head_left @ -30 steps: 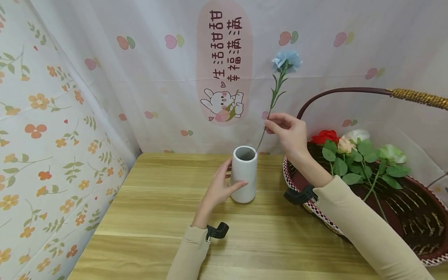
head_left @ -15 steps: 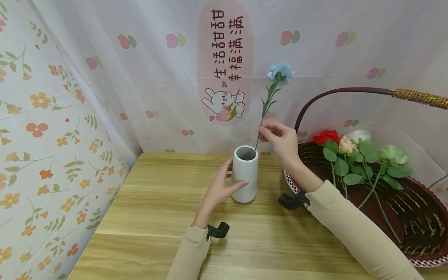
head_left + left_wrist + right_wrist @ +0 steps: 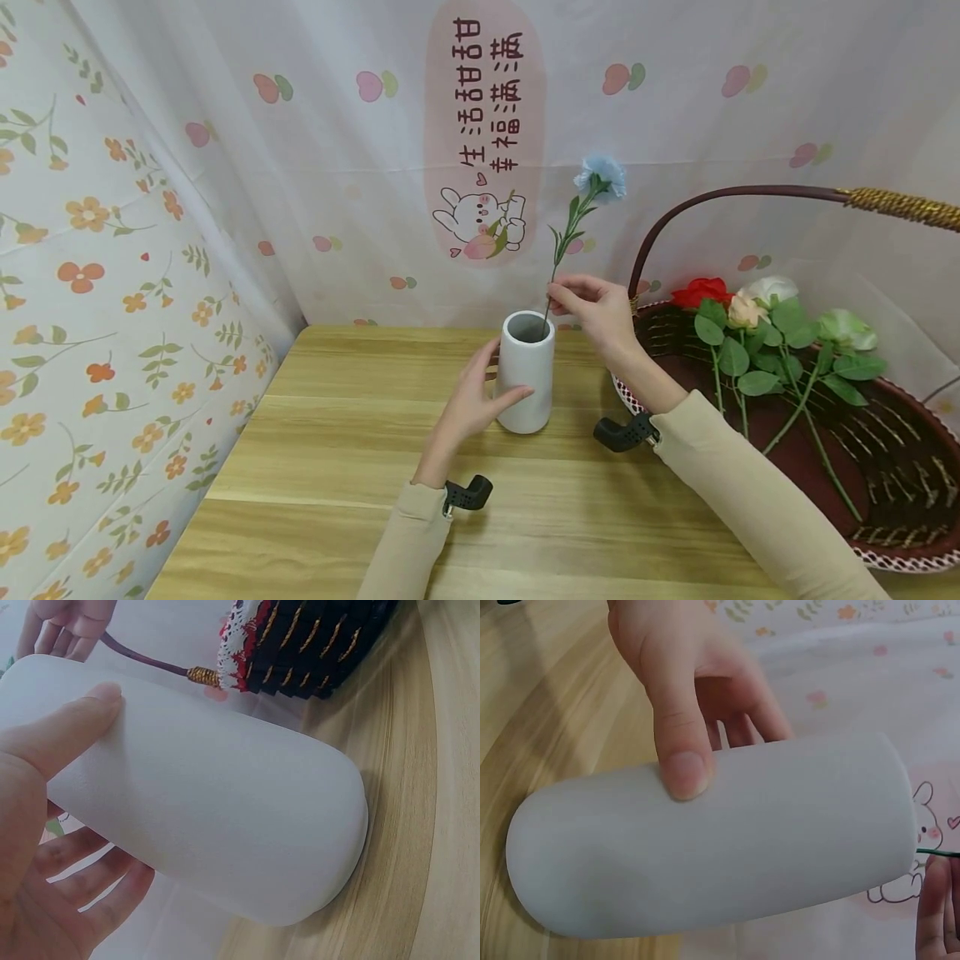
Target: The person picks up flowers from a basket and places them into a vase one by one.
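A white cylindrical vase (image 3: 527,383) stands upright on the wooden table. My left hand (image 3: 474,396) holds it from the left, thumb across the front and fingers round the back, as the left wrist view also shows. Above and right of the rim, my right hand (image 3: 596,312) pinches the thin stem of a light blue artificial carnation (image 3: 602,177). The stem's lower end is inside the vase mouth, its tip hidden by the wall. In the right wrist view a short piece of the green stem (image 3: 936,853) shows between the rim and my right fingertips.
On the right sits a dark woven basket (image 3: 911,425) with a tall arched handle (image 3: 738,192). Several artificial roses lie in it, among them a red rose (image 3: 702,292). A patterned curtain (image 3: 337,167) hangs right behind the wooden table (image 3: 315,467).
My right hand has moved down and left with the carnation, and its stem has gone from the rim's edge deeper into the vase. The left hand and vase have stayed put.
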Available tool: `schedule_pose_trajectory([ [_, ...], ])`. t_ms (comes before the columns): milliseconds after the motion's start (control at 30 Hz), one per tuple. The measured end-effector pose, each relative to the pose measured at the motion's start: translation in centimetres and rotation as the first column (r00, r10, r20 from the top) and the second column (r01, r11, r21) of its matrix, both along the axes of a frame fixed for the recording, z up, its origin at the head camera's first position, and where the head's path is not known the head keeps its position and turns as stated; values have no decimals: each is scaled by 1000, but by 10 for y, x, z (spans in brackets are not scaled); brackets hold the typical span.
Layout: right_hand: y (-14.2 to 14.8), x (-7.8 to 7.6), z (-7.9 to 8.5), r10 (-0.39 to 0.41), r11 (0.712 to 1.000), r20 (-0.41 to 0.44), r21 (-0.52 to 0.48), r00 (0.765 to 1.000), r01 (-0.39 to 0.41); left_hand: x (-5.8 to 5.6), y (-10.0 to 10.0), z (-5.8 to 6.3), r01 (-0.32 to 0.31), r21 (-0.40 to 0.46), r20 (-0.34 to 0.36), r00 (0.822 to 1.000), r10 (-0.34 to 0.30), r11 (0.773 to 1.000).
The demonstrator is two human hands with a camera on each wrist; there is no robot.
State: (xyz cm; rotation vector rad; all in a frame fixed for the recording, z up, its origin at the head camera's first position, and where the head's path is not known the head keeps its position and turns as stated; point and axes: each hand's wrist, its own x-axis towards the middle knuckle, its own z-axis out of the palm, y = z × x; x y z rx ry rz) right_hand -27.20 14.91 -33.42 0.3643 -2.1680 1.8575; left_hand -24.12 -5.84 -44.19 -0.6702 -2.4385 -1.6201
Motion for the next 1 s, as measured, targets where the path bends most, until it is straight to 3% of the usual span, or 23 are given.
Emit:
schedule_pose_trajectory([
  [233, 1, -6, -13, 32, 999, 67, -4, 997, -32, 0, 0, 0, -1, -3, 9, 1000, 1, 1000],
  [600, -5, -10, -18, 70, 996, 150, 36, 986, -76, 0, 0, -1, 5, 13, 4, 1000, -5, 1000],
  [1000, -14, -13, -23, 87, 996, 163, -20, 983, -85, 0, 0, -1, 3, 5, 1, 1000, -3, 1000],
])
